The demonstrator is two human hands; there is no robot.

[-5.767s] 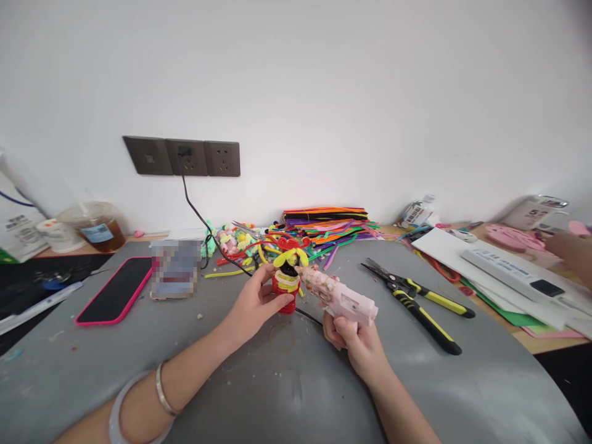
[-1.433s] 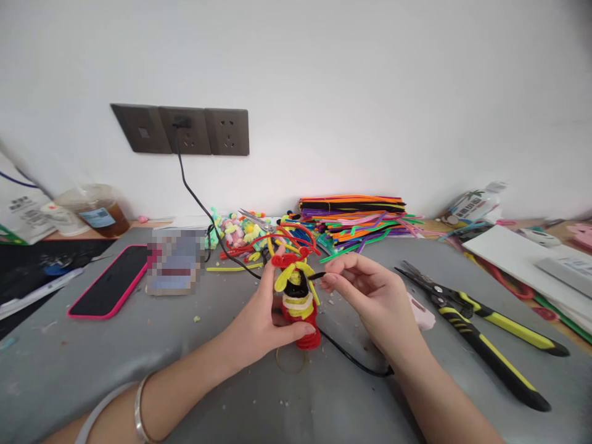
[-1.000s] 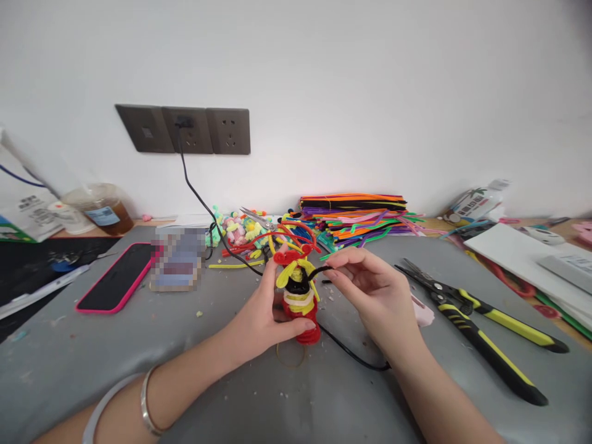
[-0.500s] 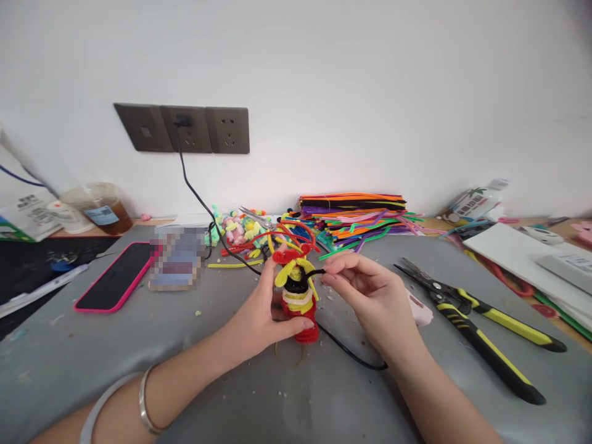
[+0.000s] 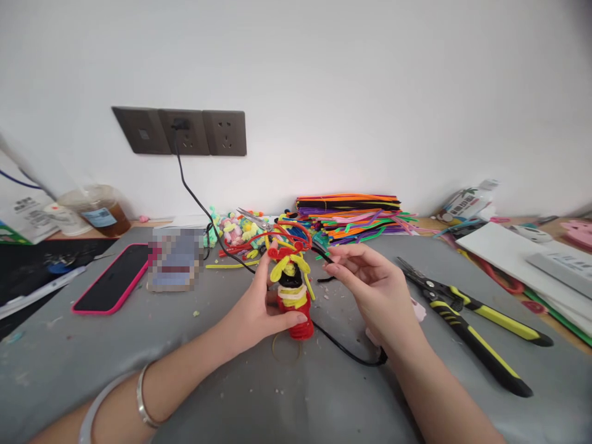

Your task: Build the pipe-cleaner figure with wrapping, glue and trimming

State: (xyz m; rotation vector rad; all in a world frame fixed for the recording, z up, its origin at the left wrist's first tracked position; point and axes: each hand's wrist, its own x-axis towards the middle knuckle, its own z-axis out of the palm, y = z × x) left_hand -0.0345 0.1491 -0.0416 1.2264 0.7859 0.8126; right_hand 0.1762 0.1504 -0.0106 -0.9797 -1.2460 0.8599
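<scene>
My left hand is closed around a pipe-cleaner figure, thumb across its red lower part. The figure stands upright, with a red base, yellow and white bands, a black section, yellow loops and curled red pieces on top. To its right, my right hand pinches a black pipe cleaner between thumb and fingertips. One stretch of the black strip reaches toward the figure's top; a short black end shows below my fingers. Whether the strip is joined to the figure I cannot tell.
Yellow-black pliers lie at the right. Bundled pipe cleaners and small scissors are by the wall. At the left are a pink-edged phone and a drink cup. A black cable runs from the wall socket behind the figure.
My right hand has drawn the black pipe cleaner slightly away from the figure's black section, and the strip now sits higher. My left hand keeps its hold. The view has shifted slightly.
</scene>
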